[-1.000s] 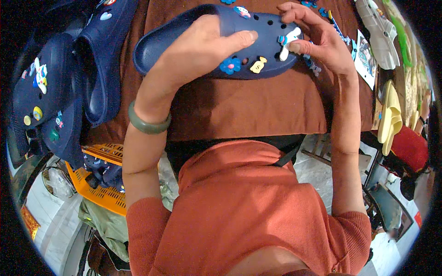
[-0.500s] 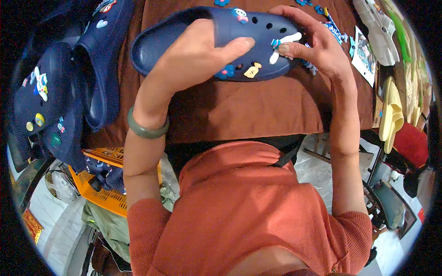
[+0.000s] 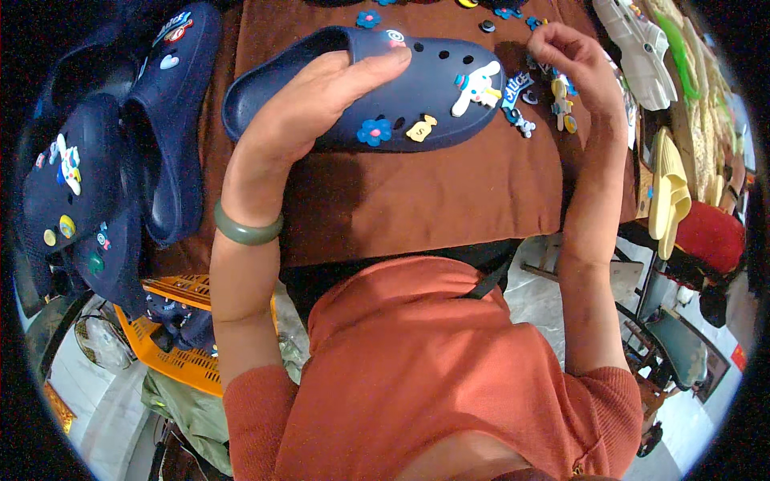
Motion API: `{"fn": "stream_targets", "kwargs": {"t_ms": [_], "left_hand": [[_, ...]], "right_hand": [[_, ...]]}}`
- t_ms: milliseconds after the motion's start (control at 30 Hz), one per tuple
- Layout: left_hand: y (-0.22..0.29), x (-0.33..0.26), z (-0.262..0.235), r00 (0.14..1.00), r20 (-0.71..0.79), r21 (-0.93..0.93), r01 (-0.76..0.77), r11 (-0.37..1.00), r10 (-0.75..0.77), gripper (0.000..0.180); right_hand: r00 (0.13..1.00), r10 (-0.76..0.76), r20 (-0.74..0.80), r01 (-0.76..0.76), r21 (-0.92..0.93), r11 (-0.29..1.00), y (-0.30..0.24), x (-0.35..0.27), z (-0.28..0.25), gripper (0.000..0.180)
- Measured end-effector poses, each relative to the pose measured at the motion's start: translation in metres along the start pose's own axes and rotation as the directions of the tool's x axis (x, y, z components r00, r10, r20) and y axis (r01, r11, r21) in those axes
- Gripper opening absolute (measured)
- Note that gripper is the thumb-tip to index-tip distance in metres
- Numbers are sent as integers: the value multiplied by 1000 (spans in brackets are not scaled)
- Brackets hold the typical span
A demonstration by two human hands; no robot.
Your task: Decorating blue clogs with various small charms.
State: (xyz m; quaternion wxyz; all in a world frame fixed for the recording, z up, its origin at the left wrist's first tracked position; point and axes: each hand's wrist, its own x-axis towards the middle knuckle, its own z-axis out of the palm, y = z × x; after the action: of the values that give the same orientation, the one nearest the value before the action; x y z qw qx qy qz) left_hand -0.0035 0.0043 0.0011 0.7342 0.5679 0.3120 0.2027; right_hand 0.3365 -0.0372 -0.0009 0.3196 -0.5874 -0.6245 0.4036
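A navy clog (image 3: pixel 437 88) lies across the table, its toe to the right. My left hand (image 3: pixel 309 108) grips it near the heel opening, thumb along the top. A white long-eared character charm (image 3: pixel 481 88) sits on the toe. A blue flower charm (image 3: pixel 374 131) and a yellow bag-shaped charm (image 3: pixel 421 127) are on the near side; a swirl charm (image 3: pixel 395 38) shows by my thumb. Right of the toe, my right hand (image 3: pixel 576 62) is closed at the fingertips over loose charms; whether they pinch one I cannot make out. Beneath it lies a blue lettered charm (image 3: pixel 518 90).
More decorated navy clogs (image 3: pixel 172 144) are heaped at the left. An orange plastic basket (image 3: pixel 172 353) stands below the table's left edge. White clogs (image 3: pixel 638 56) and yellow slippers (image 3: pixel 667 188) are at the right. Brown cloth (image 3: pixel 425 200) covers the table.
My right hand has left the white character charm on the toe and moved right to the loose charms. The charm now lies flatter on the clog, which has shifted slightly left and nearer.
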Motion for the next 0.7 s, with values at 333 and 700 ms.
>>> {"fn": "stream_targets", "kwargs": {"t_ms": [333, 700], "left_hand": [[1, -2, 1, 999, 32, -47, 6, 999, -4, 38], [0, -1, -2, 989, 147, -11, -14, 1000, 15, 41]], "right_hand": [[949, 149, 276, 58, -620, 782, -24, -13, 11, 28], [987, -144, -71, 145, 3, 989, -36, -11, 27, 23]]}}
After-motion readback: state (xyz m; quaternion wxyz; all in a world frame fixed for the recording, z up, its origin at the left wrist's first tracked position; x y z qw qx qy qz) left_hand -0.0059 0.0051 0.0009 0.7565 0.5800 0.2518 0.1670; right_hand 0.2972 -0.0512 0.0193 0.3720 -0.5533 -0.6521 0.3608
